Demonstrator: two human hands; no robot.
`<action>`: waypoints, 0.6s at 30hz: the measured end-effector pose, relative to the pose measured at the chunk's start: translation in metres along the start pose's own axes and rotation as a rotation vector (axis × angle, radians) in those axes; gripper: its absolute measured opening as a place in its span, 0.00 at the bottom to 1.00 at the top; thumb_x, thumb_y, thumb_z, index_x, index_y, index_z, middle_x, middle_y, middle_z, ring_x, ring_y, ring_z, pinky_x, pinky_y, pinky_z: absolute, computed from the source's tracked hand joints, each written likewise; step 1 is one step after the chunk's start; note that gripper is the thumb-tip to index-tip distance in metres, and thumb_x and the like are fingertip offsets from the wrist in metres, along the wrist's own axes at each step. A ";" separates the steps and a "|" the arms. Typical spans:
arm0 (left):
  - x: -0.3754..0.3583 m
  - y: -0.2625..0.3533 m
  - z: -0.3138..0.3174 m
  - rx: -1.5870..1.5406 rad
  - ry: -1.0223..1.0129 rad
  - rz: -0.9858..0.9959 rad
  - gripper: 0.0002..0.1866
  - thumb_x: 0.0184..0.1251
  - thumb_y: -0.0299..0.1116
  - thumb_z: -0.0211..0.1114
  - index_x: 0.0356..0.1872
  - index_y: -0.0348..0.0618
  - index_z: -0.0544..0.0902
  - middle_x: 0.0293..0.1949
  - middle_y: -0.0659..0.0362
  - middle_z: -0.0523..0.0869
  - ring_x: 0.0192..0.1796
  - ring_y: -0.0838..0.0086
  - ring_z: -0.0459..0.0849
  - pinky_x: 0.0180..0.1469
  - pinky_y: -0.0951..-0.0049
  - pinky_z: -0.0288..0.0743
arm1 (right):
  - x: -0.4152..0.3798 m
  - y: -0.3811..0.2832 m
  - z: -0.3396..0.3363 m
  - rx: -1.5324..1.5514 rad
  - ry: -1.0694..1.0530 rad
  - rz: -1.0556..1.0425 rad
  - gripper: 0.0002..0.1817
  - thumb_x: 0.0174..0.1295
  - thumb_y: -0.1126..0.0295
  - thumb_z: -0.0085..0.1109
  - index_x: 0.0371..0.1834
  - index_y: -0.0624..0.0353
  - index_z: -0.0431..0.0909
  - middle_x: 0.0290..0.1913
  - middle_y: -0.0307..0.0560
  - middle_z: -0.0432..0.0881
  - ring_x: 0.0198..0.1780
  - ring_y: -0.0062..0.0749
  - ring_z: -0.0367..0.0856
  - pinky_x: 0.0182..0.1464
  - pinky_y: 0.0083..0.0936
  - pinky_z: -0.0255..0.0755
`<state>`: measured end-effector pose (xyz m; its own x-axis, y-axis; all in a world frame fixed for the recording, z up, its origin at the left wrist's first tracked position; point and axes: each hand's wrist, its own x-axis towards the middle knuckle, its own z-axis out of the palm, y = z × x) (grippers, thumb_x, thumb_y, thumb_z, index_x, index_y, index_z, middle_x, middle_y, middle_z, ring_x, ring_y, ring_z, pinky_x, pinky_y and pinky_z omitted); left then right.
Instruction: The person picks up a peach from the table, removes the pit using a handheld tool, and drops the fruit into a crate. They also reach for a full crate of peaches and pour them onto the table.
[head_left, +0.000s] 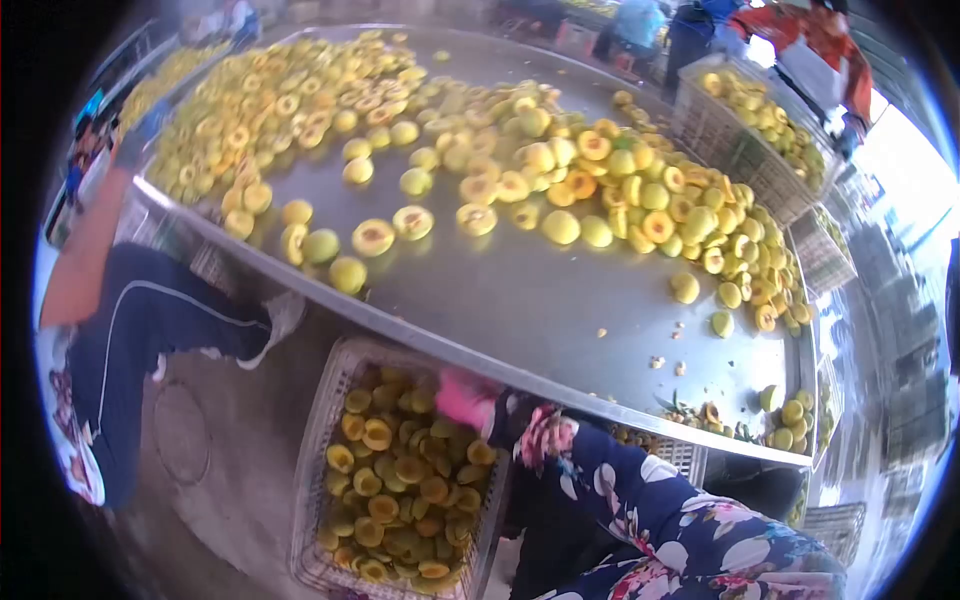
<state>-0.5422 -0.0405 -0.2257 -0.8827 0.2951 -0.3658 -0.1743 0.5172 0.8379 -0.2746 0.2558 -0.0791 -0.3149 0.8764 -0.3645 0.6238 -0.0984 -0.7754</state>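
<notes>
My right hand [465, 398], in a pink glove below a dark floral sleeve, is at the upper right rim of a plastic crate [312, 440]. Motion smears its fingers, so whether they grip anything does not show. Many pitted yellow-green peach halves [405, 490] fill the crate, which is on the floor beside the metal table [540, 300]. On the tabletop lies a long heap of peach halves [650, 200], some with stones still in them. My left hand is out of view.
The table's raised metal edge [400, 332] runs above the crate. A co-worker's gloved hand [145, 135] reaches to the heap at left. Another person [820, 60] in orange stands by a full crate [740, 150] at far right. Fruit scraps [710, 412] lie near the table's corner.
</notes>
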 end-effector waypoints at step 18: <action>-0.030 0.054 0.015 0.720 -0.034 0.511 0.22 0.62 0.24 0.60 0.59 0.37 0.69 0.51 0.49 0.75 0.53 0.70 0.72 0.48 0.72 0.68 | -0.339 0.107 -0.117 0.648 0.034 0.292 0.19 0.60 0.64 0.60 0.49 0.63 0.68 0.28 0.38 0.77 0.25 0.18 0.75 0.28 0.15 0.71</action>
<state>-0.5186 -0.0092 -0.1754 -0.7619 0.6465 -0.0381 0.5653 0.6926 0.4480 -0.0171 0.0030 0.0217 -0.1712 0.7847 -0.5958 0.1246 -0.5827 -0.8031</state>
